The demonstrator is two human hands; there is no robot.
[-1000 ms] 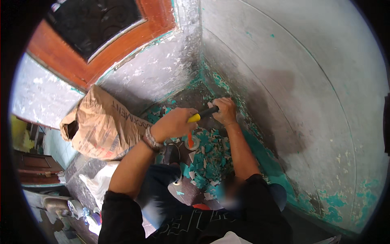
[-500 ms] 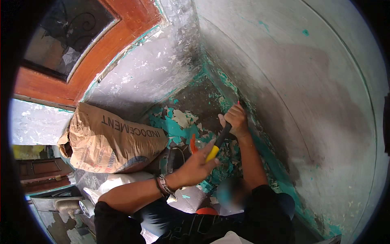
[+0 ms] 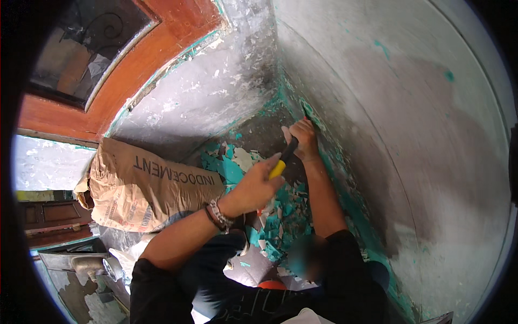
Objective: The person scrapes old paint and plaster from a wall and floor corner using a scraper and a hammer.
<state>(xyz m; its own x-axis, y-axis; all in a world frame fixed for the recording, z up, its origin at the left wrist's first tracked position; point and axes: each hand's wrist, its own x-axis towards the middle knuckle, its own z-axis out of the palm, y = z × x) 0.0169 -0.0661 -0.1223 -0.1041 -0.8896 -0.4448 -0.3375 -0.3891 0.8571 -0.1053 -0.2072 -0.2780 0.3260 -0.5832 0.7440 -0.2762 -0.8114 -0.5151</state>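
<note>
My left hand [image 3: 253,183], with bracelets at its wrist, is closed round a yellow-and-black tool handle [image 3: 278,168]. The handle's black end reaches up beside my right hand [image 3: 303,136]; the tool's other end is hidden by my left hand. The right hand is a closed fist at the foot of the grey wall [image 3: 372,135], where green paint flakes along the base. A small dark tip shows just beyond its knuckles against the wall, but what the fist holds is mostly hidden. Green and cream paint chips [image 3: 275,227] lie heaped on the floor below the hands.
A large brown paper sack [image 3: 156,186] lies on the left, against the peeling wall [image 3: 199,102]. Above it is an orange-brown wooden frame [image 3: 124,81] with a dark pane. Part of a red, rounded thing [image 3: 272,284] shows near my body.
Both hands have shifted farther up along the wall's base toward the corner. The right fist has also moved slightly left. The yellow-and-black handle has stayed in my left hand.
</note>
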